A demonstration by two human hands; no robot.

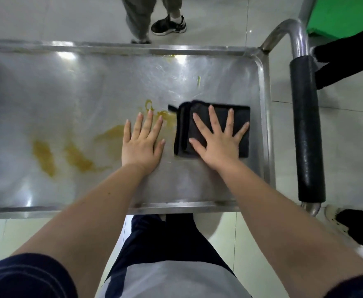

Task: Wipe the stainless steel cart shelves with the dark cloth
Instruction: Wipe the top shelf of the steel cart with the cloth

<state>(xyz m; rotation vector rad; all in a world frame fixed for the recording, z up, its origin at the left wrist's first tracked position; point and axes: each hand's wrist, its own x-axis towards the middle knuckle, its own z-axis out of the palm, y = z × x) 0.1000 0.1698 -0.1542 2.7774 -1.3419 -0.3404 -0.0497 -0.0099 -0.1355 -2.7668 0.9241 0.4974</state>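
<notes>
right grip (219, 145): your hand's lying flat on the dark cloth (241, 117), fingers straight and fanned out, palm pressing down. Nothing's curled round it, so it's released, not grasping.
left grip (142, 145): same deal, flat and released, fingers straight. It rests on bare steel just left of the cloth and isn't touching it.
dark cloth: folded into a thick square and sitting on the top shelf (75, 89), near the right end and close to the right rim.
stains (44, 157): you've got yellow-brown smears across the shelf, left of your hands. One patch sits right at your left fingertips, between them and the cloth's left edge.
green streak (199, 80): small one, farther back on the shelf, behind the cloth.
handle (305, 130): steel tube with a black foam sleeve, off the right end of the cart.
sneaker (168, 24): black, on the pale tile floor beyond the far rim, next to someone's grey trouser leg.
</notes>
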